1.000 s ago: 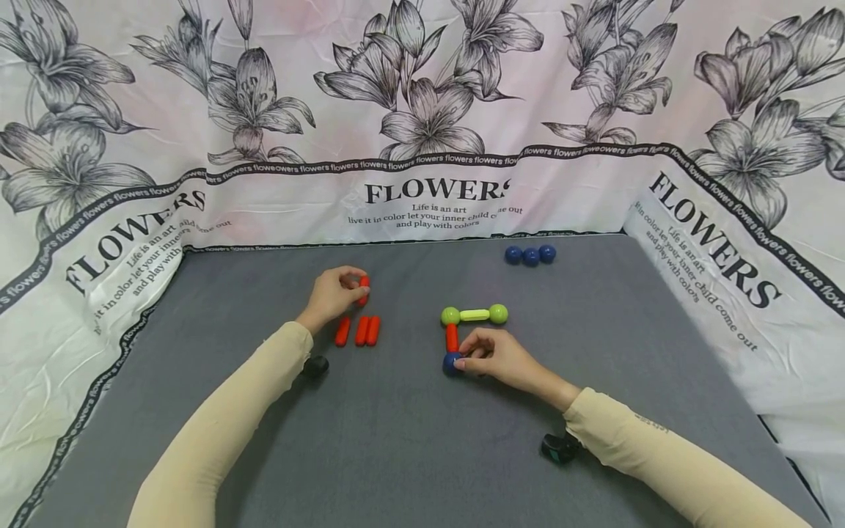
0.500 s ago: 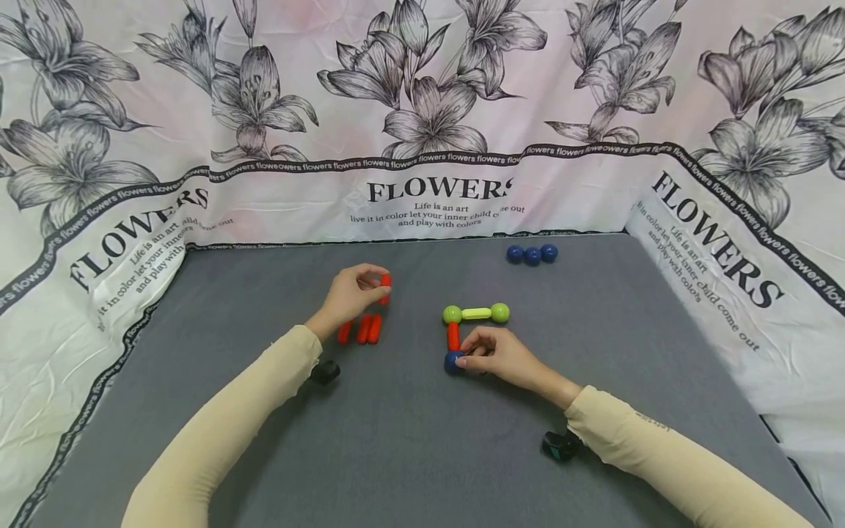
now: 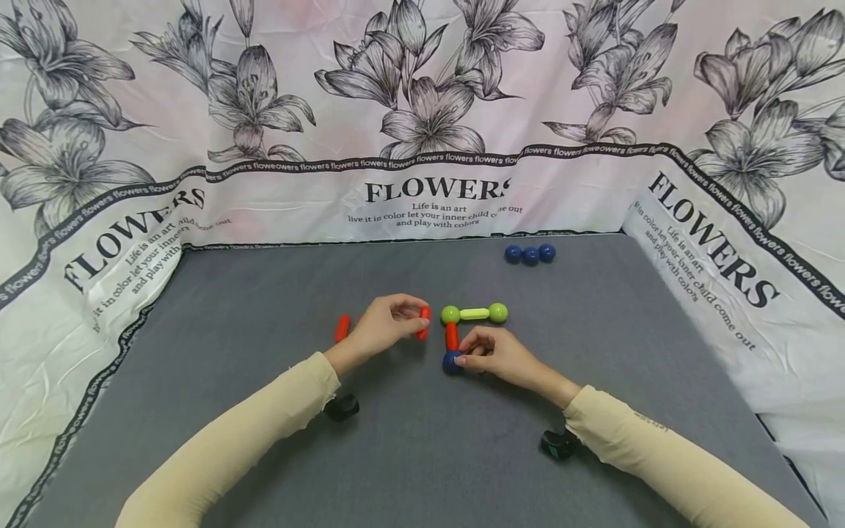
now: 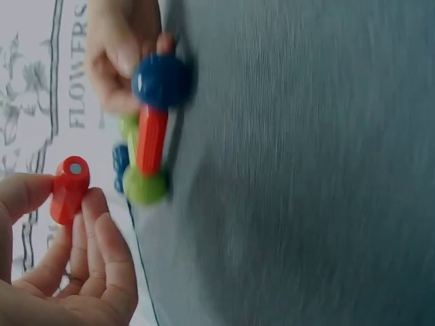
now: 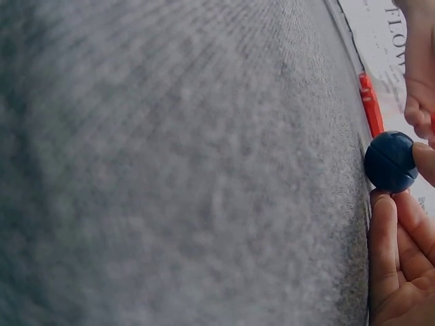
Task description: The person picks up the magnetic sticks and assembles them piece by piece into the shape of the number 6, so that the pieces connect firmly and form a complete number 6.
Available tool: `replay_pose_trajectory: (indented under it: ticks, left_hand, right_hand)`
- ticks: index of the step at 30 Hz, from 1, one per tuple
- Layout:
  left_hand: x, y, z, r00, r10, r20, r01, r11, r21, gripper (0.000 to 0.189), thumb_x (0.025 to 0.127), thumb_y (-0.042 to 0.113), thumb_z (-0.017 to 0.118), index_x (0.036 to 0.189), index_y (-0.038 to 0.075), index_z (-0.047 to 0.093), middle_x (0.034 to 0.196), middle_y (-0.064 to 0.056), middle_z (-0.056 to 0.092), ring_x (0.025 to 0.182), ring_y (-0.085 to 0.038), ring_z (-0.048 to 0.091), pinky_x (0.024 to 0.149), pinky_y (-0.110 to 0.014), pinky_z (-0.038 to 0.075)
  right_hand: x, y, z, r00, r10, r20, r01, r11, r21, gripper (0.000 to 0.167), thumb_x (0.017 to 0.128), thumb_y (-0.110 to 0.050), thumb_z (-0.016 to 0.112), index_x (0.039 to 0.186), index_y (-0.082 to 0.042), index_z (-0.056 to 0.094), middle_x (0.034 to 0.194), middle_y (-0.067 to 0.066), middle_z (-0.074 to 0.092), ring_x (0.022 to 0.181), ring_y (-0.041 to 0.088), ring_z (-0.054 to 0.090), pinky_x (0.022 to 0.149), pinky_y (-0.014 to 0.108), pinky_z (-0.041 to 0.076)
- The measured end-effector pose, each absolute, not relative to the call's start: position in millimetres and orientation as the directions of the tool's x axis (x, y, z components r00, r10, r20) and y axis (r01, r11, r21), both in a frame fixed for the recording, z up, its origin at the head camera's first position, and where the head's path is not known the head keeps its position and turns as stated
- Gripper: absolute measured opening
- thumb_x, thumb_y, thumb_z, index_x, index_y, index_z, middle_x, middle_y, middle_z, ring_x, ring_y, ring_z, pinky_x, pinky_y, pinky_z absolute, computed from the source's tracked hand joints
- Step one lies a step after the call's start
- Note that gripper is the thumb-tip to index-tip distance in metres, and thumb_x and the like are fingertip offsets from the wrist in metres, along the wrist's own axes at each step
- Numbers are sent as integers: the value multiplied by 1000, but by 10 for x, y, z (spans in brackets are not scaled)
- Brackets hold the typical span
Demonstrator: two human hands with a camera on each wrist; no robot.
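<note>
My left hand (image 3: pixel 383 326) pinches a red stick (image 3: pixel 424 324) between thumb and fingertips, just left of the joined pieces. In the left wrist view this stick (image 4: pixel 70 193) shows a small metallic disc at its end. My right hand (image 3: pixel 498 359) holds a dark blue ball (image 3: pixel 452 362) with thumb and fingers. The ball sits at the near end of another red stick (image 3: pixel 452 336), whose far end meets a green ball (image 3: pixel 450 315). From there a lime stick (image 3: pixel 474 314) runs right to a second green ball (image 3: pixel 498 313). The right wrist view shows the blue ball (image 5: pixel 389 161) close up.
A loose red stick (image 3: pixel 342 328) lies left of my left hand, which hides other sticks near it. Several blue balls (image 3: pixel 530 256) stand in a row at the back. Flower-printed cloth (image 3: pixel 429 198) borders the grey table (image 3: pixel 422 455) behind and at both sides.
My left hand has carried its red stick right and nearer to me, up beside the joined pieces. It now covers two of the loose sticks. My right hand stays on the blue ball.
</note>
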State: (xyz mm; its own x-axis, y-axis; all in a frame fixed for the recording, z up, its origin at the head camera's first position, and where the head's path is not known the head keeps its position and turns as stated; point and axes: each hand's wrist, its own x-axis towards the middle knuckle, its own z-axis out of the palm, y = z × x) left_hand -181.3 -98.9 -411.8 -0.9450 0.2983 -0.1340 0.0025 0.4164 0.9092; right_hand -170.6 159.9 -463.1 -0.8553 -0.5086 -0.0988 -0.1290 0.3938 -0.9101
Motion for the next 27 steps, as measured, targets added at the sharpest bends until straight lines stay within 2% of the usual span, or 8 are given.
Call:
replay_pose_trajectory:
  ticks: [3,9,12,18,23,27]
  left_hand:
    - [-1714,-927,-4143,-928,318,-192,-56,392,918,31,90,21,73,120,14,69,105,-8,73,87,-28,69,82,-41,58]
    - [-1553,-856,-4224,-894,365,-261,-116,375,920,29,90,15,72,117,4,69,101,-11,74,77,-13,70,80,-36,60]
    - [-1489,-832,-4268,-874,381,-303,-160,364,918,27,88,14,72,112,1,70,96,-11,75,75,-11,70,78,-35,61]
    - [-1406,-788,-4329,-842,386,-377,-231,374,898,24,86,14,75,105,0,71,89,-9,76,73,-12,71,74,-34,61]
    - [-1366,-759,-4376,-829,386,-403,-250,389,887,24,84,14,79,101,0,72,86,-10,77,68,-12,70,69,-32,61]
    - [-1331,-718,-4400,-822,390,-415,-259,392,883,24,82,15,81,99,1,73,85,-9,77,65,-11,69,66,-31,61]
  right_hand:
    - [-1703,1601,-4631,-854,-511,-96,-136,397,-908,22,87,-23,77,100,-8,67,83,4,68,69,6,60,61,23,51]
    - [-1702,1599,-4630,-851,-517,-91,-148,402,-904,21,87,-24,77,100,-9,67,82,2,68,69,6,60,62,24,53]
    - [-1702,1594,-4620,-852,-514,-97,-139,402,-905,21,87,-24,77,100,-10,67,81,2,68,69,7,60,62,25,53]
    - [-1712,1596,-4622,-853,-514,-96,-144,409,-901,23,87,-23,77,101,-8,67,81,3,67,68,8,58,61,25,53]
    - [-1719,1600,-4644,-853,-515,-86,-160,415,-896,23,88,-23,76,101,-6,67,82,9,68,67,7,58,61,24,52]
    - [-1715,1601,-4659,-854,-515,-80,-169,419,-892,22,88,-24,76,101,-7,68,80,9,69,66,7,58,61,25,52]
